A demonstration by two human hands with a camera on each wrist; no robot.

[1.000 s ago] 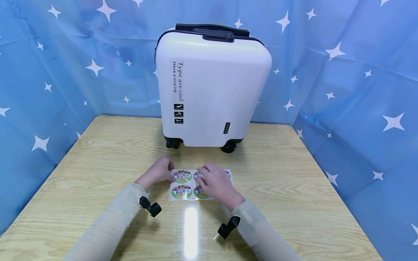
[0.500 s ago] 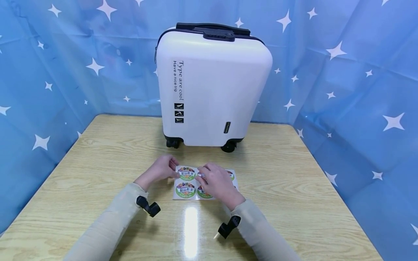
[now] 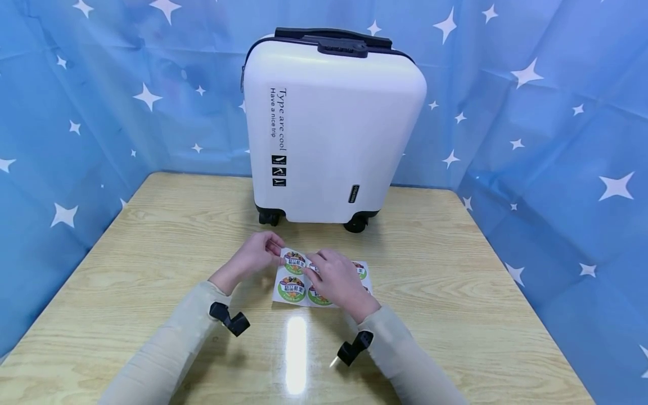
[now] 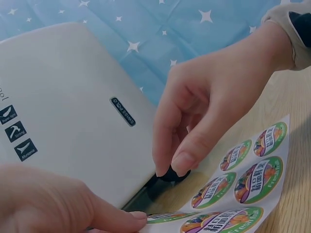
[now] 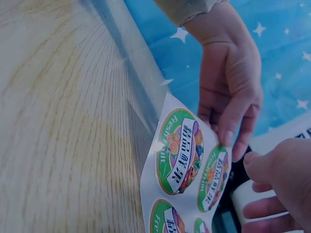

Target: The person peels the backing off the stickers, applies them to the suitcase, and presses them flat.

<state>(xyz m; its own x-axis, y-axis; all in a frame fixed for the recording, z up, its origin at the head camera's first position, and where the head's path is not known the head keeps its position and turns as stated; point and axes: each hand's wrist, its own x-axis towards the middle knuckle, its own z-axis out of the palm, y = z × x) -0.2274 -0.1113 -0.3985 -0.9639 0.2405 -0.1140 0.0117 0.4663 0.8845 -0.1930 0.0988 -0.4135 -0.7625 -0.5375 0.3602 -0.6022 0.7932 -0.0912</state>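
A white sheet of round fruit stickers [image 3: 277,293] lies in front of the suitcase, its left end lifted and bent up off the table. My left hand [image 3: 255,256] pinches the far left corner between thumb and fingers; the right wrist view shows the thumb [image 5: 228,136] on the printed face. My right hand [image 3: 340,281] hovers over the middle of the sheet and covers some stickers in the head view. Its fingers are loosely bent, with a gap between thumb and fingertips in the right wrist view. The stickers [image 4: 258,179] carry green rims and fruit pictures.
A white suitcase [image 3: 334,135] with black wheels and a black top handle stands upright at the back of the wooden table [image 3: 167,236]. Blue curtains [image 3: 547,140] with white stars surround the table. A small black camera [image 3: 230,319] sits on each wrist.
My left hand has moved right and away from me, lifting the sheet's left end and shifting it slightly right. My right hand stays almost in place over the sheet.
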